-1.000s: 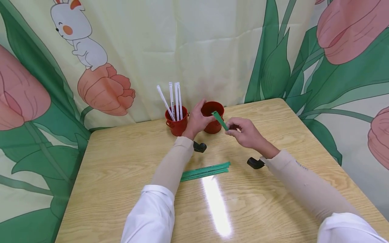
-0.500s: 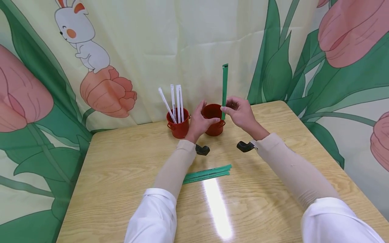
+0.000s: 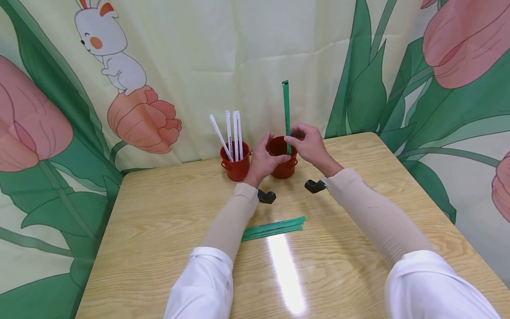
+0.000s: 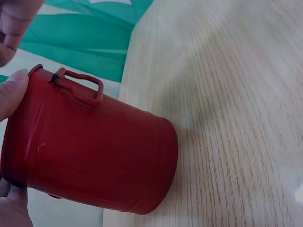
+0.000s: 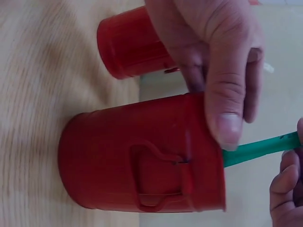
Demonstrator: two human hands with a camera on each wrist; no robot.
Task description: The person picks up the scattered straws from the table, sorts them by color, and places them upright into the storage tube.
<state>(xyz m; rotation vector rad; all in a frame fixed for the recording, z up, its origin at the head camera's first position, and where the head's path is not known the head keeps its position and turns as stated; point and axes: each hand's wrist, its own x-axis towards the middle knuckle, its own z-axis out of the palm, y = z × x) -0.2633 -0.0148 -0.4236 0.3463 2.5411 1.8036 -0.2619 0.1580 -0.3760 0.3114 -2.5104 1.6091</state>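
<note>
Leftward comes our green-wrapped straw, pinched upright by our right hand, lower end inside the red bucket at frame centre, whose rim our left hand grips.

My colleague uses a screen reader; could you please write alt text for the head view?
A person's right fingers hold a green stick almost upright, its lower end inside a red bucket held by the left fingers. Beside it, another bucket holds four white sticks; more green sticks lie on the wooden table.
</note>
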